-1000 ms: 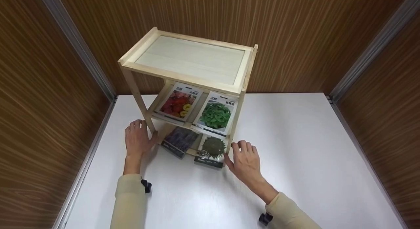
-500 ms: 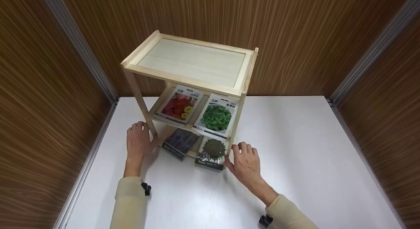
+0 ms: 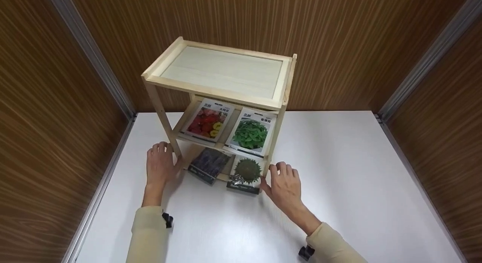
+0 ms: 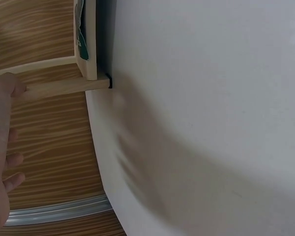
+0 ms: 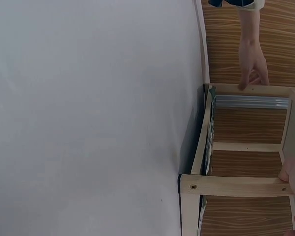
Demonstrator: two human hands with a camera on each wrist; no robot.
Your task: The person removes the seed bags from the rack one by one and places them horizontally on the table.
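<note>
Currently, the front legs of the wooden rack, placed ahead on the worktop, are pinched by left hand and right hand; long axis skewed crosswise, right end nearer.

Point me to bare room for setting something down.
The table is bare right of the right hand, up to the right wall, and between the sleeves. So is the rack's top panel. Crowded: both lower shelves, bearing packets, and the front legs, held by the right and left hand.

Wood-grain walls, metal strips, white tabletop
</note>
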